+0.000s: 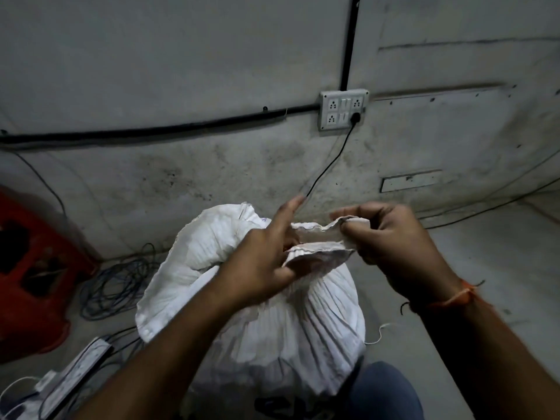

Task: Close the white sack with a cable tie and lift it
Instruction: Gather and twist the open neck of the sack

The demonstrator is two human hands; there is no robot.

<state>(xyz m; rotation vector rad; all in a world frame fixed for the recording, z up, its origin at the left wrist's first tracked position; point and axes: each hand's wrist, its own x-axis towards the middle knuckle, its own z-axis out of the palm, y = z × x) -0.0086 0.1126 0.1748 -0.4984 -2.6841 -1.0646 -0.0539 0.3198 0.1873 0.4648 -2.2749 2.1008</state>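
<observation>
A full white woven sack (281,328) stands on the floor in front of me, its mouth still open with the two edges of the rim (318,248) drawn close together. My right hand (391,241) pinches the right end of the rim between thumb and fingers. My left hand (266,256) holds the left part of the rim, with the index finger stretched up and away. No cable tie shows in either hand.
A grey wall with a socket board (344,109) and a plugged black cord rises just behind the sack. A red plastic crate (33,274) stands at the left, beside a coil of dark cable (118,286). A white power strip (75,374) lies at the lower left.
</observation>
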